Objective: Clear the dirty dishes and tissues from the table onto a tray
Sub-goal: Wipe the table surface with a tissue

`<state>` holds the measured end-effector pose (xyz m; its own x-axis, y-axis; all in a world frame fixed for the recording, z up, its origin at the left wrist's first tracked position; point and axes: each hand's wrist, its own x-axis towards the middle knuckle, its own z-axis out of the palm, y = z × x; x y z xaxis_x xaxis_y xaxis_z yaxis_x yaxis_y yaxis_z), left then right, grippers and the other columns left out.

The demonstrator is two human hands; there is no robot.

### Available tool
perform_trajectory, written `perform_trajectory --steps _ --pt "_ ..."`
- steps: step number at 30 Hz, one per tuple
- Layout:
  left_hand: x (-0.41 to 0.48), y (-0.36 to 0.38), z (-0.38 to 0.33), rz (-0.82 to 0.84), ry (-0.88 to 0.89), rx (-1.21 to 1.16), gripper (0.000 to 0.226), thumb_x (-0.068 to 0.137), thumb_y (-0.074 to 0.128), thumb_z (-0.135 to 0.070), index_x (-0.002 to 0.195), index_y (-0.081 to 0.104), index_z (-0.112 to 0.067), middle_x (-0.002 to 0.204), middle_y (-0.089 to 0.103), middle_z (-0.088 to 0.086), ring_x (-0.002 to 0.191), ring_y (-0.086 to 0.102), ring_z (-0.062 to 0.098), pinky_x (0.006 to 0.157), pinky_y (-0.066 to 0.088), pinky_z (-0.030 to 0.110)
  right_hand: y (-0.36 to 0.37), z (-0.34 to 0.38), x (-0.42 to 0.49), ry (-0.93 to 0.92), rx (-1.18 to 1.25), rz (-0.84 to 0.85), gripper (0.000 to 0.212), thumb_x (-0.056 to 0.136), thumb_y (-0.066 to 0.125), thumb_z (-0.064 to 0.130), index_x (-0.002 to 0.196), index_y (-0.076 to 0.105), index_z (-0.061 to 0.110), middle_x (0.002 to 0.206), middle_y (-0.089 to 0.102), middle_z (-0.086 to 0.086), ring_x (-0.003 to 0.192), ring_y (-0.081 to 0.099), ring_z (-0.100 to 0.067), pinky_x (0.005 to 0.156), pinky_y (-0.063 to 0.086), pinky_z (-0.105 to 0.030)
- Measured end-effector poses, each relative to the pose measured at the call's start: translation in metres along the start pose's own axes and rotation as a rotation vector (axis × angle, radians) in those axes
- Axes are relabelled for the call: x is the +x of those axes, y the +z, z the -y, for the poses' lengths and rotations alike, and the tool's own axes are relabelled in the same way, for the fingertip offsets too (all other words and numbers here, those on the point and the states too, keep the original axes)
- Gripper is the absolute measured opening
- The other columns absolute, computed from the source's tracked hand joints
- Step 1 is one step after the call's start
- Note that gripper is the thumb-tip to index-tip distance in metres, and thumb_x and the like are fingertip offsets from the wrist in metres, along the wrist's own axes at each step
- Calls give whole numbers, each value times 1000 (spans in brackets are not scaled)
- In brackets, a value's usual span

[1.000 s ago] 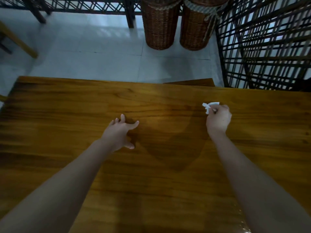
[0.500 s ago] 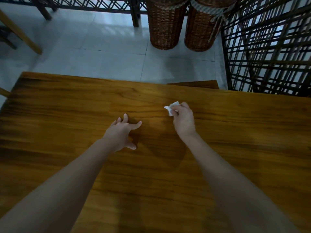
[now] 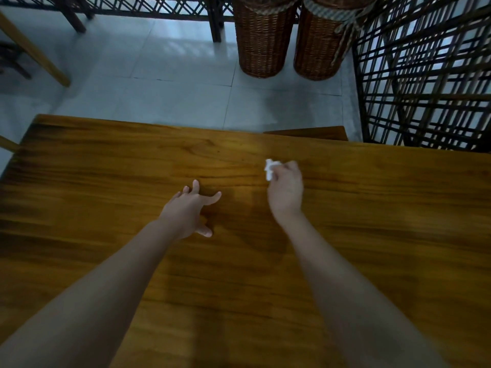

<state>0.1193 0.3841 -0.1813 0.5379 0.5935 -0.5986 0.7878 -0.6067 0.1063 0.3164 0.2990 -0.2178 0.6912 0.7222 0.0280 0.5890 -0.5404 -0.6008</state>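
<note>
Surface (image 3: pixel 106 181): a broad wooden top with warm brown grain. I take it as my reference for every entry below.

Tissue (image 3: pixel 269 168): one small, crumpled white piece over the surface, a little right of its middle and nearer its far edge than its near edge. It sticks out past the fingertips that pinch it. I cannot tell whether it touches the surface or is just above it.

Right hand (image 3: pixel 285 193): over the surface, with the forearm reaching in from the near edge. The fingers are curled and pinch the tissue at their tips.

Left hand (image 3: pixel 186 208): over the middle of the surface and apart from the right hand. It holds nothing. The fingers are spread wide, the thumb is out to the side, and the fingertips point down and seem to rest on the surface.

Wooden slab (image 3: pixel 305 132): just beyond the far edge of the surface, right of centre and lower than the top.

Floor (image 3: pixel 159 83): pale tiles beyond the far edge of the surface.

Wicker baskets: two tall brown ones stand side by side on the floor, well beyond the far edge. I log them as left basket (image 3: pixel 261 41) and right basket (image 3: pixel 321 43).

Lattice screen (image 3: pixel 425 75): dark crossed slats beyond the far right corner of the surface.

Wooden leg (image 3: pixel 34 54): light timber, slanted, beyond the far left corner of the surface.
</note>
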Motion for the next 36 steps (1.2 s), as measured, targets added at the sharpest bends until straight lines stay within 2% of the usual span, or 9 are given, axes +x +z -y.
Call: perform_trajectory --steps 4,8,14,19,24,27,30,34,36 --pt "2 -1 1 -3 -10 18 111 65 85 -37 147 11 -47 158 -4 17 145 7 36 117 12 44 19 15 -19 -165 -43 143 35 89 52 -3 120 61 9 118 52 -8 106 47 -21 85 44 -26" --pt "3 1 2 5 -24 14 111 64 85 -38 146 10 -49 158 -5 15 146 5 34 117 13 44 -2 -15 -22 -287 -95 163 29 91 49 0 116 63 9 113 55 -7 101 50 -19 82 45 -25" --pt "3 0 1 13 -30 20 111 65 84 -38 146 10 -49 158 -5 14 146 5 34 116 16 46 -59 -77 6 22 -27 -61 21 90 55 3 106 68 9 110 56 -6 95 57 -14 84 50 -23" --pt "1 -3 -2 8 -40 27 110 65 84 -36 147 12 -48 158 -4 14 146 6 35 115 18 47 -53 -63 8 137 -18 -132 22 90 56 1 107 67 6 111 56 -8 94 58 -18 74 45 -17" --pt "-1 -5 -5 26 -38 17 109 66 85 -34 148 14 -45 158 -4 15 146 6 36 115 20 47 -18 -19 -9 -29 14 -2 20 95 51 11 100 69 6 108 58 -7 98 55 -18 85 46 -23" --pt "-1 -7 -8 36 -42 28 108 67 84 -35 148 13 -45 159 -5 15 146 6 36 115 21 46 12 18 -24 -130 26 107 19 94 50 7 94 69 5 106 58 -7 98 53 -19 85 43 -25" --pt "-2 -9 -9 47 -44 47 107 69 83 -35 148 11 -45 159 -6 14 146 6 36 115 21 46 22 31 -30 -121 37 120 16 91 53 2 96 68 4 106 59 -7 100 54 -20 85 46 -25" --pt "-7 -12 -10 50 -15 31 105 71 82 -33 149 12 -43 159 -6 15 146 5 36 116 19 46 7 18 -24 -61 210 142 16 93 53 7 91 69 9 97 61 -2 93 58 -17 80 49 -24" --pt "-10 -15 -10 60 -10 23 104 73 81 -31 150 12 -42 158 -6 17 146 5 36 116 19 46 -7 2 -15 37 242 78 16 93 55 10 98 71 12 94 59 1 84 57 -11 74 47 -15"
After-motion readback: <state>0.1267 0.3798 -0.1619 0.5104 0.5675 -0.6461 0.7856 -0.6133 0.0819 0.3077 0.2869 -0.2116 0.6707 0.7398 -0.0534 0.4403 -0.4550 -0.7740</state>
